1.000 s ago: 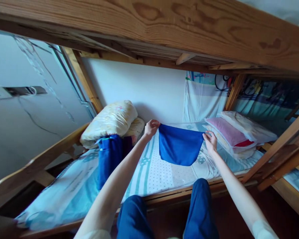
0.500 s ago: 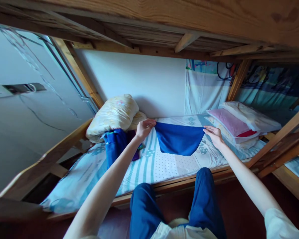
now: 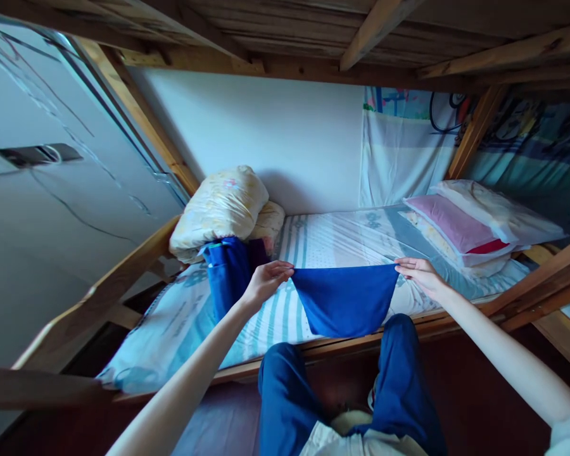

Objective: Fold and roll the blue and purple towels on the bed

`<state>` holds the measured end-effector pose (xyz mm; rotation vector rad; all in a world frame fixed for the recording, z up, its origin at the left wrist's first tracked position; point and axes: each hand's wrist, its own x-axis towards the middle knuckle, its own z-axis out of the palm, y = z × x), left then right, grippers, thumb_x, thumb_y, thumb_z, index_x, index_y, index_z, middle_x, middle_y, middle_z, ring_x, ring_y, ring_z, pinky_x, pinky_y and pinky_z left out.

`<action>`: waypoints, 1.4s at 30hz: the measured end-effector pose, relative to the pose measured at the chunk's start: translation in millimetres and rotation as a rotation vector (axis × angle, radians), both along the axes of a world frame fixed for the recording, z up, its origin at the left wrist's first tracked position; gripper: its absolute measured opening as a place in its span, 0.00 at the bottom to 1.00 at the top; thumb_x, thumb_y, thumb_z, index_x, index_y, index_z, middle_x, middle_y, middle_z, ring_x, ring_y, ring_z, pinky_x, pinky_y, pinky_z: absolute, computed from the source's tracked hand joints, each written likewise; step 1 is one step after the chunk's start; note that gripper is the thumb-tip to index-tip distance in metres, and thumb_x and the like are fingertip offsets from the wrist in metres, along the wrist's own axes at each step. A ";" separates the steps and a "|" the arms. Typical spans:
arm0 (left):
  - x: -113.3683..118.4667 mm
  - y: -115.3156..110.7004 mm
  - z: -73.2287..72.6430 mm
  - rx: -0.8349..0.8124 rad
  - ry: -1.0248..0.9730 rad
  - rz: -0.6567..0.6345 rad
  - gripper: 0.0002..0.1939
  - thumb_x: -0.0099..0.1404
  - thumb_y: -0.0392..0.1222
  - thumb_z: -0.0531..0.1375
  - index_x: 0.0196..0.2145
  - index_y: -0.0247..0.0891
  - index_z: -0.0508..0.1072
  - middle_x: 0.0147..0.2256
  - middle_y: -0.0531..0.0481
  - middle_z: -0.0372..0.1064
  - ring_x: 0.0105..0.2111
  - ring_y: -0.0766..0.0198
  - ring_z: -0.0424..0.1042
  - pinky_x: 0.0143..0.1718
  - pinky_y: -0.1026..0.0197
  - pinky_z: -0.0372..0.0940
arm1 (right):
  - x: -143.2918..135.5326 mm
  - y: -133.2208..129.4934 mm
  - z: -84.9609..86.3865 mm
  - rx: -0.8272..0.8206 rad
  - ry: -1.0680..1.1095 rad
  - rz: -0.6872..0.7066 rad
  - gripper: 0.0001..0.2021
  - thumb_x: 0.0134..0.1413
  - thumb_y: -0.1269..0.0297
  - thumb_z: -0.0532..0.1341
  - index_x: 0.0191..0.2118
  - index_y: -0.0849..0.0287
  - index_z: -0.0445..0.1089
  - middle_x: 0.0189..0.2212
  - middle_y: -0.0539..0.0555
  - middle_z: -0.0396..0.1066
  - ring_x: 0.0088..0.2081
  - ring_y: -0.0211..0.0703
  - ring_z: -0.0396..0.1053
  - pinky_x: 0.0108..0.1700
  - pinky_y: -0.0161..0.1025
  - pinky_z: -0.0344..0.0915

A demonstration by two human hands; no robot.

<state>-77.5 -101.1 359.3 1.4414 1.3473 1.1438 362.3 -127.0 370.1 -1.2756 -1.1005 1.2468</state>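
A plain blue cloth [image 3: 346,303] hangs stretched between my two hands, over the front edge of the mattress. My left hand [image 3: 269,280] pinches its upper left corner. The upper right corner is gripped by the fingertips of my right hand [image 3: 420,273]. On the left part of the bed, beyond my left forearm, lies a folded blue fabric bundle [image 3: 225,275], with a dark purple item [image 3: 257,253] beside it, partly hidden.
A yellowish bulky pillow or quilt [image 3: 221,206] sits at the mattress's left end. Pink and white bedding [image 3: 456,221] is stacked at the right. Wooden slats [image 3: 285,69] run overhead; a bed rail [image 3: 92,294] stands left.
Both hands have brought the blue cloth lower and closer to my knees, still stretched between them. The view has shifted, with the bed's rear contents appearing slightly higher.
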 end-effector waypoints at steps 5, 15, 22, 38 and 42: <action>-3.2 30.6 -31.3 -0.090 -0.034 -0.001 0.31 0.39 0.64 0.75 0.33 0.36 0.80 0.24 0.45 0.77 0.25 0.55 0.77 0.25 0.60 0.67 | -18.8 40.5 -18.4 -0.055 -0.035 -0.013 0.13 0.33 0.70 0.78 0.32 0.61 0.81 0.30 0.57 0.81 0.26 0.36 0.70 0.21 0.29 0.55; 12.5 125.3 -28.3 0.074 0.008 0.236 0.15 0.54 0.51 0.66 0.35 0.39 0.76 0.31 0.44 0.79 0.35 0.55 0.81 0.36 0.58 0.74 | -63.0 150.6 -33.8 0.168 -0.014 -0.186 0.16 0.34 0.65 0.75 0.34 0.61 0.79 0.29 0.53 0.79 0.31 0.38 0.72 0.34 0.34 0.66; 10.0 96.4 -82.2 0.145 0.087 0.282 0.15 0.56 0.49 0.63 0.37 0.37 0.77 0.37 0.43 0.80 0.40 0.54 0.80 0.43 0.57 0.74 | -59.4 141.3 -100.0 0.218 -0.086 -0.144 0.14 0.34 0.63 0.74 0.32 0.60 0.78 0.31 0.54 0.79 0.33 0.41 0.73 0.40 0.37 0.67; 40.8 -25.3 -299.3 -0.653 0.407 0.180 0.13 0.59 0.41 0.65 0.42 0.42 0.72 0.38 0.45 0.82 0.37 0.56 0.81 0.43 0.57 0.71 | -50.0 34.1 -297.7 -0.427 -0.403 0.036 0.06 0.29 0.76 0.69 0.19 0.59 0.74 0.18 0.49 0.73 0.23 0.39 0.69 0.26 0.32 0.63; 38.1 -23.3 -304.7 -0.679 0.434 0.238 0.12 0.60 0.39 0.65 0.42 0.40 0.71 0.38 0.44 0.82 0.40 0.56 0.81 0.45 0.59 0.69 | -50.8 35.3 -304.9 -0.496 -0.419 0.069 0.04 0.35 0.74 0.68 0.22 0.60 0.74 0.16 0.47 0.70 0.21 0.35 0.66 0.24 0.29 0.60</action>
